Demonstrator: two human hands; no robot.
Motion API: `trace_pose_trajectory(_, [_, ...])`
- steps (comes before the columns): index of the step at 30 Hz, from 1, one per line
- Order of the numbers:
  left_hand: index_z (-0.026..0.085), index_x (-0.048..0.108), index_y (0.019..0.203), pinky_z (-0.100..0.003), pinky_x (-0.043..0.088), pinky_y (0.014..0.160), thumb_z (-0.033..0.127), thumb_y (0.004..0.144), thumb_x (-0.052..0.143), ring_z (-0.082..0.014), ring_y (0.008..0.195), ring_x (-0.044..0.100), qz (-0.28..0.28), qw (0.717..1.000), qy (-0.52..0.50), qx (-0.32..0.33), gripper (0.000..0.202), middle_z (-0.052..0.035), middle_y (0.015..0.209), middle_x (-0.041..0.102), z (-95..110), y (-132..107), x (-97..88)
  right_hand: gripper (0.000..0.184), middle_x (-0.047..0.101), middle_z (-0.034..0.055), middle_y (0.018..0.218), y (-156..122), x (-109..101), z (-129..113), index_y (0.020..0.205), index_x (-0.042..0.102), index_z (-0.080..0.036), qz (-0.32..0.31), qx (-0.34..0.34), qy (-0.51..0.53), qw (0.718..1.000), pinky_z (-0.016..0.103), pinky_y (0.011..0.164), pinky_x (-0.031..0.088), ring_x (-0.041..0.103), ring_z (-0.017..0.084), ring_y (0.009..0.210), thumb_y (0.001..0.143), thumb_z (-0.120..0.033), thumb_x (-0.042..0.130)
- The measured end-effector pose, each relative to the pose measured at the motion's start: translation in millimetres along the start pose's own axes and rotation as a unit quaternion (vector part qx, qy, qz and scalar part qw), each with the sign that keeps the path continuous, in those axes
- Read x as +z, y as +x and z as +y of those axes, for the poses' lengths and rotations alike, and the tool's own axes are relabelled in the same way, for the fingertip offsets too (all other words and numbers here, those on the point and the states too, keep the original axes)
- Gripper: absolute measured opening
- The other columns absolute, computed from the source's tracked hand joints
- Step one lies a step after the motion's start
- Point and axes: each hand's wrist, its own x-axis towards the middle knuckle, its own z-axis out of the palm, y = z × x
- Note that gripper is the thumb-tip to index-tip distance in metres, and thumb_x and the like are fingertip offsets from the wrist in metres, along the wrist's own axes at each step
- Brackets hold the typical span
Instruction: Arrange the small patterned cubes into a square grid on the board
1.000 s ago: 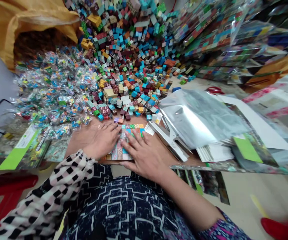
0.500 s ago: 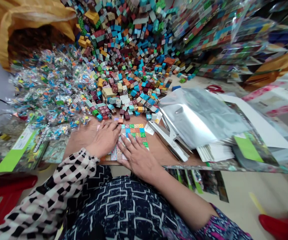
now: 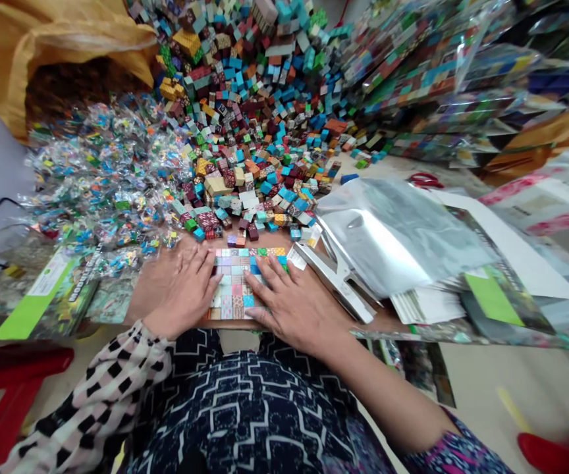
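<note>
A flat rectangle of small patterned colored blocks, packed edge to edge, lies on the brown board in front of me. My left hand rests flat along its left side, fingers stretched and nothing held. Over the right part of the rectangle, my right hand lies palm down with fingers spread, hiding some of the blocks. Just beyond the far edge sit a couple of loose blocks, one purple and one orange-toned. Close to my right hand is a metal stapler.
A big heap of loose colored blocks rises behind the board. At left lie many small clear packets and a yellow sack. Clear plastic sleeves, red-handled scissors and stacked bagged sets fill the right.
My hands have moved apart, left hand to the left and right hand to the right, uncovering more of the block rectangle. The view has shifted slightly.
</note>
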Motion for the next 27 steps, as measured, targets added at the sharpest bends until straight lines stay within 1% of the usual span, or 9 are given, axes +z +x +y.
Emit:
trace_pose_trajectory(2, [0.013,0.038,0.149,-0.053,0.019,0.124,0.053,0.1,0.025,-0.0266,0.15,0.028,0.051,0.995,-0.084,-0.034,0.065,-0.0128,0.161,0.032,-5,-6,2.9,0.067,0.022,0.0112,0.162,-4,7,5,0.156,0.032,-0.021,0.018,0.041,0.033,0.998,0.056,0.12,0.024,0.017,0.033,0.15,0.101,-0.058,0.025])
trace_pose_trajectory(4, [0.02,0.037,0.151,-0.045,0.02,0.125,0.058,0.099,0.026,-0.0219,0.149,0.029,0.09,0.974,-0.19,-0.085,0.065,-0.0075,0.161,0.034,-7,-10,6.6,0.067,0.016,0.0111,0.163,-7,13,12,0.159,0.019,-0.018,0.048,0.088,0.073,0.992,0.052,0.121,0.024,0.014,0.028,0.151,0.103,-0.054,0.021])
trace_pose_trajectory(7, [0.025,0.036,0.152,-0.04,0.024,0.124,0.06,0.099,0.025,-0.0191,0.149,0.029,0.101,0.937,-0.303,-0.141,0.064,-0.0027,0.161,0.034,-7,-14,12.5,0.071,0.004,0.0094,0.164,-9,20,21,0.16,0.0,-0.02,0.077,0.137,0.125,0.98,0.049,0.122,0.024,0.01,0.026,0.151,0.103,-0.054,0.022])
trace_pose_trajectory(9, [0.027,0.036,0.152,-0.041,0.023,0.124,0.06,0.099,0.026,-0.019,0.15,0.028,0.101,0.919,-0.348,-0.154,0.063,-0.002,0.162,0.032,-6,-15,15.1,0.072,0.001,0.009,0.163,-8,23,24,0.16,-0.005,-0.02,0.079,0.152,0.151,0.974,0.048,0.121,0.024,0.009,0.026,0.15,0.102,-0.054,0.023])
trace_pose_trajectory(13, [0.027,0.038,0.151,-0.046,0.016,0.126,0.061,0.098,0.032,-0.0221,0.151,0.023,0.106,0.895,-0.398,-0.173,0.064,-0.0033,0.162,0.03,-6,-12,16.4,0.073,0.004,0.01,0.163,-1,26,24,0.16,-0.003,-0.02,0.084,0.157,0.177,0.968,0.05,0.121,0.024,0.011,0.027,0.15,0.102,-0.055,0.025])
trace_pose_trajectory(17, [0.027,0.042,0.149,-0.049,0.017,0.125,0.062,0.097,0.036,-0.0238,0.151,0.025,0.108,0.882,-0.417,-0.189,0.063,-0.0039,0.161,0.033,-5,-9,16.9,0.073,0.008,0.0091,0.164,2,27,22,0.16,-0.001,-0.022,0.092,0.154,0.193,0.965,0.051,0.121,0.024,0.012,0.027,0.15,0.102,-0.055,0.027])
trace_pose_trajectory(21, [0.024,0.04,0.15,-0.045,0.014,0.126,0.064,0.096,0.035,-0.0219,0.151,0.024,0.11,0.872,-0.432,-0.2,0.067,-0.0041,0.162,0.031,-2,-9,16.8,0.074,0.013,0.0119,0.164,3,28,21,0.161,0.006,-0.018,0.086,0.163,0.205,0.961,0.05,0.122,0.023,0.013,0.027,0.15,0.101,-0.057,0.026])
trace_pose_trajectory(24, [0.021,0.037,0.151,-0.042,0.013,0.127,0.064,0.097,0.034,-0.0217,0.151,0.023,0.101,0.874,-0.434,-0.193,0.07,-0.005,0.163,0.029,0,-10,15.2,0.075,0.013,0.0131,0.164,5,29,19,0.161,0.009,-0.016,0.081,0.173,0.203,0.96,0.05,0.122,0.022,0.014,0.026,0.151,0.101,-0.059,0.024])
trace_pose_trajectory(27, [0.017,0.035,0.152,-0.041,0.013,0.127,0.063,0.097,0.033,-0.0223,0.152,0.021,0.099,0.878,-0.429,-0.186,0.072,-0.0066,0.163,0.028,-2,-10,16.6,0.077,0.013,0.0155,0.164,7,28,18,0.159,0.014,-0.01,0.063,0.179,0.191,0.963,0.048,0.123,0.02,0.013,0.026,0.151,0.1,-0.059,0.021])
